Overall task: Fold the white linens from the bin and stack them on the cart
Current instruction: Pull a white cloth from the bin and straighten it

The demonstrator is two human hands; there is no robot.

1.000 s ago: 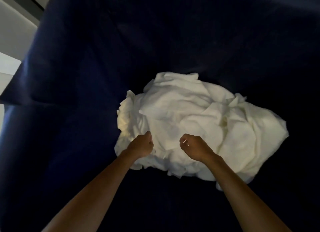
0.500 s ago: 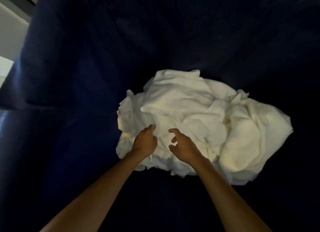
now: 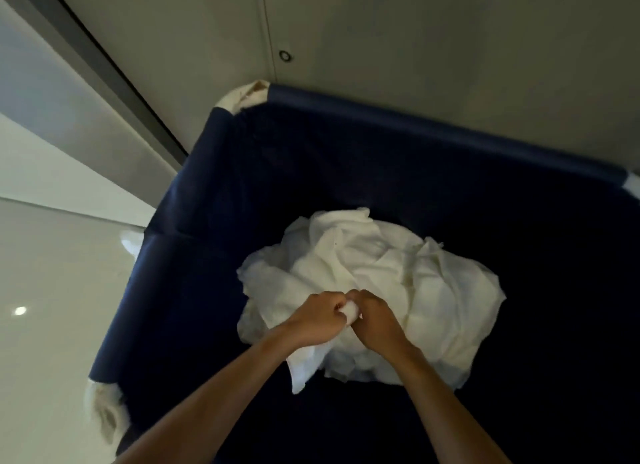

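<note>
White linens (image 3: 398, 273) lie in a crumpled heap at the bottom of a deep bin (image 3: 207, 221) with dark blue fabric walls, the heap sitting toward the middle and right of the bin floor. Both bare forearms reach down into the bin from the lower edge of the view. The left hand (image 3: 315, 319) and the right hand (image 3: 375, 319) meet knuckle to knuckle over the near edge of the heap, each with its fingers curled tight around the same bunched fold (image 3: 350, 309) of white cloth, which shows as a small puff between the two fists. A loose flap (image 3: 304, 363) of that cloth hangs below the left hand and drapes over the dark bin floor in front of the heap. The rest of the linens spread away behind and to the right of the hands in broad wrinkled folds. The padded blue rim (image 3: 433, 131) runs along the far side of the bin, with worn white corner pieces at the far left corner (image 3: 244, 94) and the near left corner (image 3: 104, 411). A pale glossy floor (image 3: 52, 290) lies to the left of the bin, and a plain grey wall panel (image 3: 415, 30) stands beyond the far rim.
</note>
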